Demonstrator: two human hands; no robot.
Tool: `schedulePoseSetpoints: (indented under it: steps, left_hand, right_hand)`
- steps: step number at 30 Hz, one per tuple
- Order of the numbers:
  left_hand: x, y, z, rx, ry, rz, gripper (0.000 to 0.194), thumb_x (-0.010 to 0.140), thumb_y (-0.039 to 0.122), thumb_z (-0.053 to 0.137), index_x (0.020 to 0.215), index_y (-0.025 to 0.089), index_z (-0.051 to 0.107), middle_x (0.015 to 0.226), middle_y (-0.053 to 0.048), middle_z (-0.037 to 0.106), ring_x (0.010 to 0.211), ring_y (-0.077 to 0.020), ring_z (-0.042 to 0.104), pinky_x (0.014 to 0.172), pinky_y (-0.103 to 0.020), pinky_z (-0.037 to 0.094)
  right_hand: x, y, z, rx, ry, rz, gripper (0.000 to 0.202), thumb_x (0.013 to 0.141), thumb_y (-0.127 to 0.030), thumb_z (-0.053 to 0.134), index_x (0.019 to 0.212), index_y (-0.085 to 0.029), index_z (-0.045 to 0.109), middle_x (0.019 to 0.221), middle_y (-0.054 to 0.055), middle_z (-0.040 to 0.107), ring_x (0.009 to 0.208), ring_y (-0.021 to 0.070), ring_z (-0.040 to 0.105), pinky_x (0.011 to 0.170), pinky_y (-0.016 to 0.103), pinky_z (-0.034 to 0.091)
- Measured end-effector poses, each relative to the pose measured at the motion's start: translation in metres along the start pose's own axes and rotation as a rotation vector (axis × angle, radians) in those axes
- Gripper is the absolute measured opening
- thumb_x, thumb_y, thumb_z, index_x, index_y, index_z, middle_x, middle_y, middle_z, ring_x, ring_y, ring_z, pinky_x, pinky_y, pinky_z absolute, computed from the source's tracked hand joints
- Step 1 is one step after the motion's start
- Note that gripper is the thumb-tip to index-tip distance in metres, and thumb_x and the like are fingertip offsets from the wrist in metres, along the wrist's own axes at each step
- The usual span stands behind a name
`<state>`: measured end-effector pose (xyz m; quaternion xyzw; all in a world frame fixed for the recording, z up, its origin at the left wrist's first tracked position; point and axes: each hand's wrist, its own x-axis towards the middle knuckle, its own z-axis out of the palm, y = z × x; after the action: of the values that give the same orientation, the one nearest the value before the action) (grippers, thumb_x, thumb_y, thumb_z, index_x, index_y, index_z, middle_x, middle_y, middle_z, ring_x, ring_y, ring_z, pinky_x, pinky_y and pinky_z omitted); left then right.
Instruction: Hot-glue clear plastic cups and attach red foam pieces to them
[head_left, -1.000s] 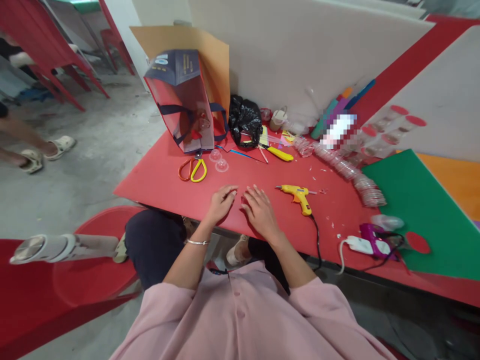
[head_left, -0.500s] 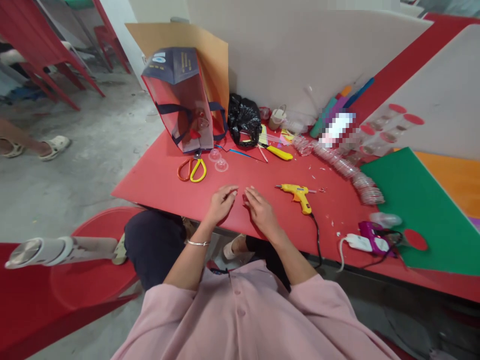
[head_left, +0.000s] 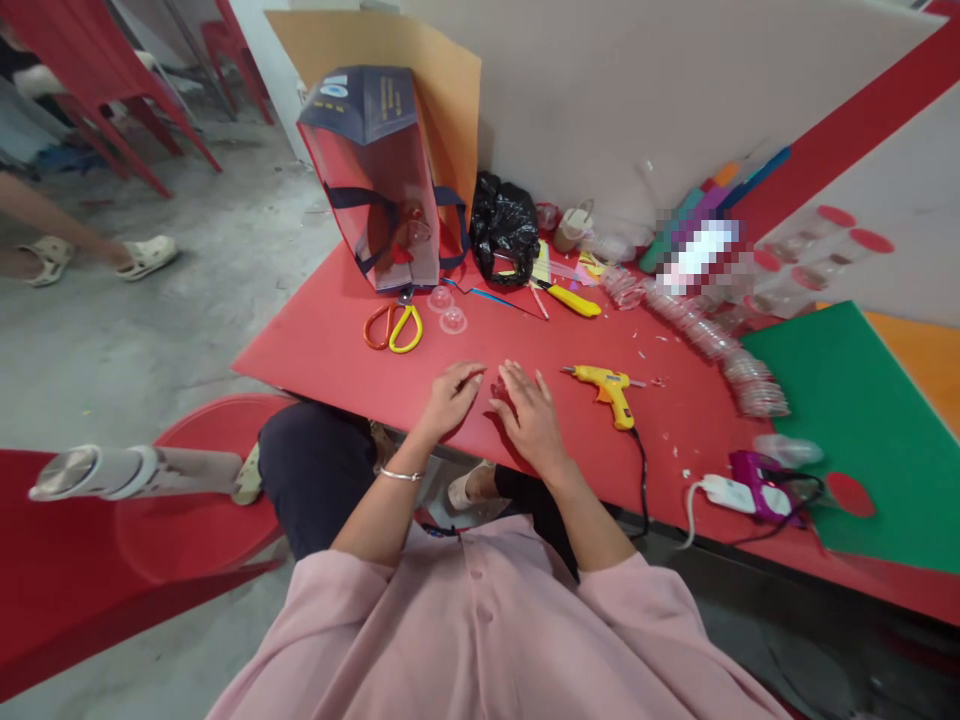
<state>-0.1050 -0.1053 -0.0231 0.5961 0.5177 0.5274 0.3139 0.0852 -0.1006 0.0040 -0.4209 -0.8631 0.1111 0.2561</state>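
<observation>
A small reddish piece (head_left: 497, 388), its kind unclear, lies at the right hand (head_left: 529, 408), fingers loosely spread; the left hand (head_left: 451, 399) curls slackly, thumb apart. The red table (head_left: 315, 340) bears one glue gun (head_left: 609, 383), one pair of scissors (head_left: 391, 338), two clear domes (head_left: 453, 320). Around: grey floor (head_left: 225, 240), red chairs (head_left: 45, 590).

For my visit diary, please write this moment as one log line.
Left hand: loosely curled, over red tabletop | Right hand: at small reddish piece, grip unclear | Right of hands: yellow glue gun | Beyond: scissors, clear domes
</observation>
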Motion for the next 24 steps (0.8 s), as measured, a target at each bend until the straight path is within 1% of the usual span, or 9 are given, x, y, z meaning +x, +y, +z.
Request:
schedulePoseSetpoints:
  steps: [3,5,7,10,15,17,19,22,24]
  left_hand:
    - [0.001,0.0,0.0,0.01,0.006,0.015,0.025,0.097,0.027,0.056,0.113,0.02,0.073,0.116,-0.01,0.074,0.11,-0.0217,0.068,0.102,-0.041,0.052]
    - [0.001,-0.001,0.001,0.006,0.003,0.008,0.024,0.096,0.025,0.056,0.112,0.02,0.073,0.115,-0.01,0.075,0.11,-0.0214,0.068,0.102,-0.04,0.052]
    - [0.001,-0.001,0.001,0.004,0.0,-0.007,0.025,0.096,0.024,0.055,0.113,0.02,0.073,0.116,-0.01,0.074,0.111,-0.0214,0.068,0.101,-0.04,0.053]
    - [0.0,-0.001,0.001,0.009,0.002,-0.013,0.025,0.097,0.025,0.055,0.114,0.019,0.073,0.117,-0.01,0.074,0.112,-0.0217,0.068,0.101,-0.04,0.053]
    - [0.0,-0.003,0.002,-0.008,-0.008,0.012,0.025,0.098,0.026,0.055,0.114,0.019,0.072,0.116,-0.01,0.074,0.11,-0.0214,0.069,0.101,-0.04,0.053]
    - [0.0,-0.003,0.002,-0.005,-0.009,0.014,0.025,0.098,0.026,0.055,0.114,0.019,0.072,0.115,-0.01,0.074,0.11,-0.0215,0.068,0.101,-0.04,0.052]
    - [0.0,-0.002,0.002,-0.001,-0.006,0.018,0.025,0.098,0.026,0.055,0.114,0.018,0.072,0.115,-0.011,0.074,0.11,-0.0217,0.068,0.101,-0.04,0.052]
    - [0.0,0.001,0.002,-0.004,-0.001,0.019,0.025,0.097,0.025,0.056,0.114,0.017,0.072,0.114,-0.011,0.075,0.107,-0.0214,0.069,0.099,-0.039,0.053]
    - [0.0,0.002,0.002,-0.002,0.002,0.023,0.025,0.097,0.024,0.056,0.114,0.017,0.072,0.113,-0.011,0.075,0.104,-0.0208,0.069,0.098,-0.038,0.054]
  right_hand:
    - [-0.001,0.0,0.005,-0.007,0.054,0.024,0.05,0.106,-0.042,0.046,0.152,-0.022,0.048,0.152,0.014,0.055,0.144,0.0272,0.049,0.124,0.058,0.027]
    - [-0.001,0.002,0.008,-0.009,0.063,0.022,0.043,0.106,-0.039,0.045,0.144,-0.021,0.058,0.146,0.014,0.061,0.137,0.0279,0.056,0.121,0.057,0.033]
    - [-0.001,0.005,0.01,0.006,0.075,0.009,0.04,0.107,-0.034,0.043,0.138,-0.021,0.063,0.142,0.014,0.063,0.133,0.0272,0.059,0.119,0.055,0.038]
    - [-0.002,0.008,0.007,0.051,0.108,-0.007,0.042,0.106,-0.03,0.042,0.144,-0.023,0.058,0.148,0.012,0.059,0.14,0.0259,0.053,0.122,0.054,0.036]
    - [-0.004,0.012,0.005,0.079,0.0,-0.057,0.049,0.106,-0.026,0.041,0.154,-0.021,0.046,0.152,0.013,0.055,0.146,0.0272,0.045,0.123,0.056,0.036]
    - [-0.005,0.013,0.006,0.08,0.016,-0.053,0.05,0.106,-0.025,0.039,0.155,-0.021,0.044,0.155,0.012,0.051,0.149,0.0265,0.042,0.124,0.056,0.034]
    - [-0.006,0.012,0.007,0.081,0.028,-0.049,0.05,0.107,-0.025,0.038,0.156,-0.02,0.044,0.156,0.013,0.05,0.15,0.0258,0.039,0.124,0.054,0.034]
    - [-0.005,0.011,0.008,0.052,-0.039,-0.059,0.048,0.107,-0.026,0.035,0.152,-0.017,0.049,0.153,0.015,0.054,0.149,0.0265,0.041,0.122,0.053,0.036]
    - [-0.003,0.009,0.006,0.007,-0.069,-0.065,0.047,0.107,-0.03,0.038,0.151,-0.017,0.051,0.153,0.014,0.053,0.15,0.028,0.04,0.123,0.055,0.032]
